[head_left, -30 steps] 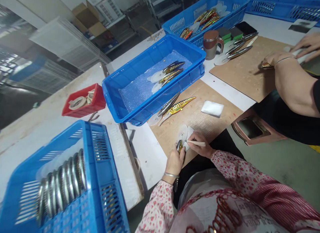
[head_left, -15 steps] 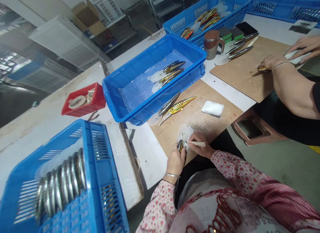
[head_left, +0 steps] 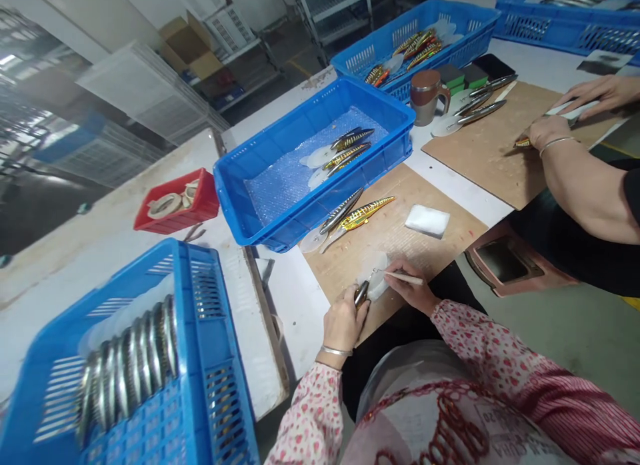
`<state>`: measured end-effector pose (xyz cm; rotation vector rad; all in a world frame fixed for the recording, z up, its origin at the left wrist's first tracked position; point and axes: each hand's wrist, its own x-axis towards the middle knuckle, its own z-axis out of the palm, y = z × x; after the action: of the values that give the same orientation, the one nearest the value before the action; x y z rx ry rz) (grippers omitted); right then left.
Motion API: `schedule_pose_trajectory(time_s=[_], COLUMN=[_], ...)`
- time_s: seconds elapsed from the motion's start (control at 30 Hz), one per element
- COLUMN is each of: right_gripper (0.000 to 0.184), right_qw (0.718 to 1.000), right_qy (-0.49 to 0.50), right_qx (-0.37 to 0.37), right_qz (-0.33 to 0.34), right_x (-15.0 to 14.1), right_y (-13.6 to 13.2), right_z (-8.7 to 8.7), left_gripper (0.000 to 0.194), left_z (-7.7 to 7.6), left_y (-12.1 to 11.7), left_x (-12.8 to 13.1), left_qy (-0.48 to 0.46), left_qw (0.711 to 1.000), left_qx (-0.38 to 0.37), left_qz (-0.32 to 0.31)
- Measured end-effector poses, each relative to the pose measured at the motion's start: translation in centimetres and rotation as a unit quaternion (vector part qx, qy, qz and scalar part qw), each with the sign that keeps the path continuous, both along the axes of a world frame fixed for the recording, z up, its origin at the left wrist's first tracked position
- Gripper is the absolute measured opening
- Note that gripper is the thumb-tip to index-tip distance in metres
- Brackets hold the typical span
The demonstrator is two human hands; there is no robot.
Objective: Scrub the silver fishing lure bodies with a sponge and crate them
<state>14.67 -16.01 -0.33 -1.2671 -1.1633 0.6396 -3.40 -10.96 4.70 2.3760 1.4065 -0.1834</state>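
Observation:
My left hand (head_left: 344,320) is closed around the dark, shiny body of a fishing lure (head_left: 361,293), whose clear lip points away over the board. My right hand (head_left: 414,290) pinches a thin pale stick (head_left: 406,276), its tip close to the lure's lip. Something white, like a cloth or pad (head_left: 379,290), lies under the lip; its outline is partly hidden. Both hands rest low over the brown board (head_left: 400,245). Beyond them lie a dark lure (head_left: 343,210) and a gold striped lure (head_left: 367,214), with a white sponge block (head_left: 427,220) to the right.
A blue crate (head_left: 300,208) with several lures stands behind the board. Another blue crate (head_left: 203,325) of lures is at the left, near a red box (head_left: 177,222) of tape rolls. A mug (head_left: 425,95) stands farther back. At right, a co-worker's hands (head_left: 555,125) handle a lure.
The lure in my left hand has turned, and my left hand has moved slightly left. My right hand with the stick has shifted a little right. The camera view has shifted slightly.

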Motion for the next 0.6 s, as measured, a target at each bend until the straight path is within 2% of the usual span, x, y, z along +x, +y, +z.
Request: schedule_pose_trajectory(time_s=[0.17, 0.33, 0.47, 0.6], right_gripper=[0.014, 0.017, 0.013, 0.008], right_qw=[0.997, 0.995, 0.99, 0.984], right_qy=[-0.066, -0.083, -0.105, -0.139], right_qx=[0.038, 0.036, 0.037, 0.042], right_qz=[0.015, 0.049, 0.083, 0.106], right_x=[1.3, 1.4, 0.7, 0.0], right_y=[0.4, 0.9, 1.7, 2.4], right_z=[1.4, 1.5, 1.2, 0.6], left_gripper=[0.025, 0.026, 0.03, 0.03], left_z=[0.7, 1.4, 1.6, 0.9], left_y=[2.9, 5.4, 6.7, 7.8], left_x=[-1.5, -1.7, -0.7, 0.6], left_qy=[-0.027, -0.022, -0.017, -0.018], left_qw=[0.992, 0.977, 0.969, 0.962], left_qx=[0.036, 0.053, 0.064, 0.084], left_qz=[-0.116, -0.207, -0.237, -0.257])
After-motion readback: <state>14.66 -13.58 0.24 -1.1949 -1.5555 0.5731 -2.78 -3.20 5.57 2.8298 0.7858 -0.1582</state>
